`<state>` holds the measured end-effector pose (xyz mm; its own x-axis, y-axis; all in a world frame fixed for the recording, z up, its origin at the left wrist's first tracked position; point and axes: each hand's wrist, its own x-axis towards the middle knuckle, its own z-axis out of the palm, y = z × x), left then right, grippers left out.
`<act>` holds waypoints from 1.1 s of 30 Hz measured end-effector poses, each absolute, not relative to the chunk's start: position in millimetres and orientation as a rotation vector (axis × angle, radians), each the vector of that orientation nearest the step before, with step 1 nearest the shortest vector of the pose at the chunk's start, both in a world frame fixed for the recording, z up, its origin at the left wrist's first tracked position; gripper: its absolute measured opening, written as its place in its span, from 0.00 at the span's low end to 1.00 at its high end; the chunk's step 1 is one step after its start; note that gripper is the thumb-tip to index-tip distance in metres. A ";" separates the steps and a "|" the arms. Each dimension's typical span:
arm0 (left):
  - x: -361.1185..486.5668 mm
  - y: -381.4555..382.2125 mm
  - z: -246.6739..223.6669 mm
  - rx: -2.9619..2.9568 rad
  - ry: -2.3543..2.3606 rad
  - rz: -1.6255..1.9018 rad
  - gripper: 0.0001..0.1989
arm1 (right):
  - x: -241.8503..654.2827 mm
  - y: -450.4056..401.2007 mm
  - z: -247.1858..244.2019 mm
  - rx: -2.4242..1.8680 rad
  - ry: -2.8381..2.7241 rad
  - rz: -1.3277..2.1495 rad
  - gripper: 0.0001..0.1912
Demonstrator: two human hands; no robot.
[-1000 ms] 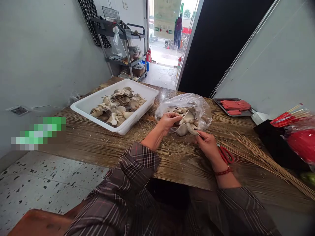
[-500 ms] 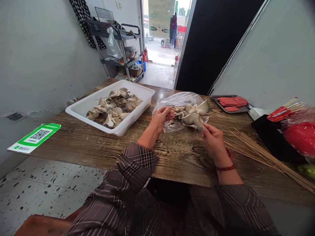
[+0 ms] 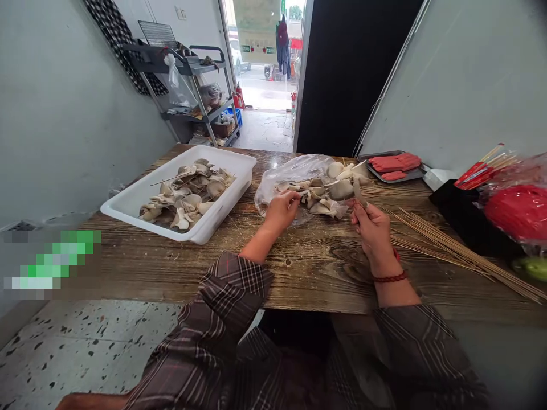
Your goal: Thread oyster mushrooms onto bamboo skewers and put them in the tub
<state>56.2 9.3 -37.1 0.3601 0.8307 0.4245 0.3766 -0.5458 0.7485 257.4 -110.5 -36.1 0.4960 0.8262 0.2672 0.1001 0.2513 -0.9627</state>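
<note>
Grey-white mushrooms [image 3: 322, 206] lie heaped on a clear plastic bag [image 3: 294, 169] on the wooden table. My left hand [image 3: 282, 209] is at the near left edge of this heap, fingers bent; whether anything is between its fingertips is too small to tell. With closed fingers, my right hand [image 3: 371, 223] grips a mushroom [image 3: 359, 192] at the right side of the heap, other mushroom pieces showing just beyond it. More mushrooms [image 3: 188, 193] fill part of a white plastic tub [image 3: 219, 216] to the left.
Behind on the right is a black tray [image 3: 363, 156] of pink-red pieces [image 3: 395, 165]. Long thin bamboo sticks [image 3: 461, 250] lie at the right. A black box [image 3: 465, 216] stands there, beside a red bagged bundle [image 3: 519, 213]. A shelf cart [image 3: 192, 71] stands behind the table.
The view has shifted slightly. My left hand has lowered onto the near edge of the heap. The mushroom in my right hand has turned and stands more upright.
</note>
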 end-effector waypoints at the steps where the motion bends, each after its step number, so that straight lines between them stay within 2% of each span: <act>1: 59.2 5.5 -37.1 2.192 1.010 1.053 0.09 | 257.9 -110.3 -35.5 -1.241 -0.950 0.603 0.22; 9: 86.1 -23.5 -34.9 2.786 0.667 0.586 0.14 | 257.1 -109.0 -32.0 -1.241 -0.941 0.607 0.22; 15: 99.6 -27.6 -44.6 2.920 0.710 0.539 0.20 | 254.4 -108.7 -32.8 -1.232 -0.986 0.649 0.22; 18: 101.8 -26.2 -48.0 2.866 0.654 0.506 0.20 | 254.3 -108.1 -34.8 -1.219 -0.985 0.674 0.22; 22: 98.8 -20.7 -45.4 2.556 0.657 0.711 0.15 | 253.8 -108.3 -35.0 -1.228 -0.978 0.686 0.21; 27: 83.6 -8.0 -36.4 1.790 0.858 1.069 0.02 | 253.7 -108.7 -34.7 -1.230 -1.001 0.680 0.22; 33: 63.6 5.6 -27.6 1.177 0.811 1.267 0.16 | 254.9 -110.3 -38.0 -1.229 -1.056 0.772 0.19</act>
<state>63.6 5.6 -27.6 0.1735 0.9743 0.1439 -0.2766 -0.0921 0.9566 254.9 -110.3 -38.0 0.3505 0.9119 0.2136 0.0734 0.2006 -0.9769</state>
